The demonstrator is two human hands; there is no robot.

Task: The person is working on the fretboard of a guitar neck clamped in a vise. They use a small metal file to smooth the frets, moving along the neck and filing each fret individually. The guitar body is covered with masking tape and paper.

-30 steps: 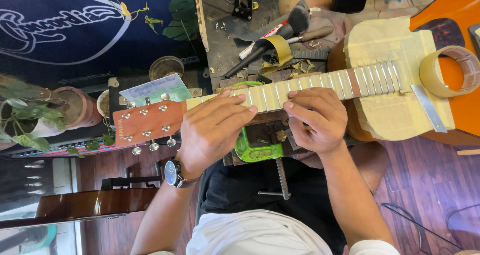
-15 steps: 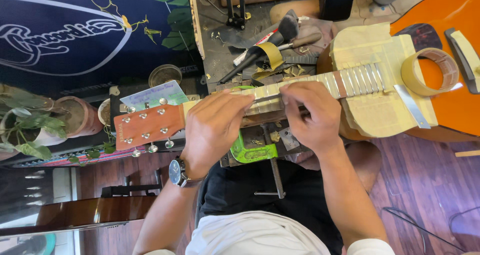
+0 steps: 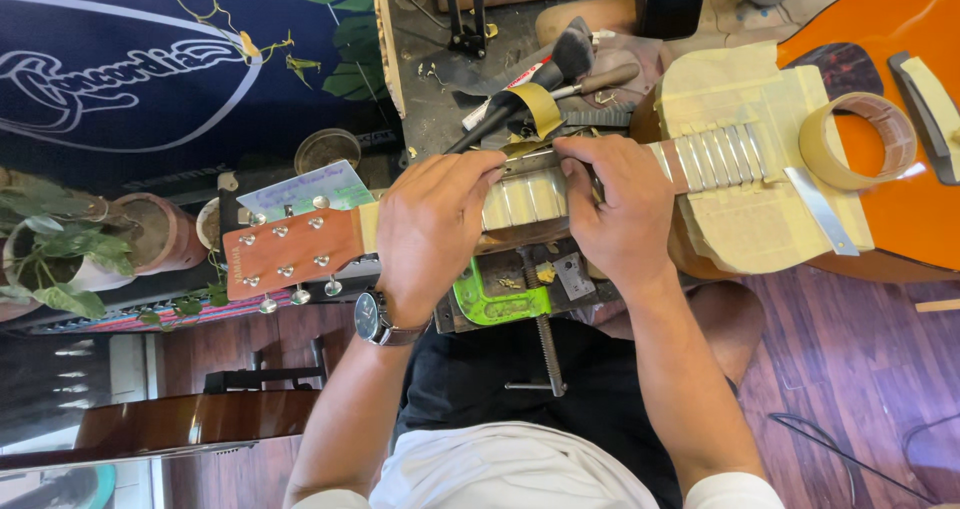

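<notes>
An orange acoustic guitar (image 3: 900, 209) lies crosswise in front of me, its headstock (image 3: 290, 254) to the left. Pale masking tape covers the top around the fretboard end and strips run along the neck (image 3: 520, 201). My left hand (image 3: 430, 227), with a wristwatch, lies over the neck beside the headstock, fingertips curled on the far edge. My right hand (image 3: 615, 209) covers the neck a little further right, fingers bent at the far edge over something small and dark that I cannot make out. A masking tape roll (image 3: 857, 139) rests on the guitar body.
A green clamp (image 3: 490, 299) with a screw bar sits under the neck. Behind the neck, a brush (image 3: 560, 64) and hand tools lie on the dark bench. Potted plants (image 3: 60, 259) stand at the left. Another guitar body (image 3: 180, 424) sits at lower left on the wooden floor.
Both hands have slid up over the neck toward its far edge. The guitar body has risen in view and the neck now looks more tilted.
</notes>
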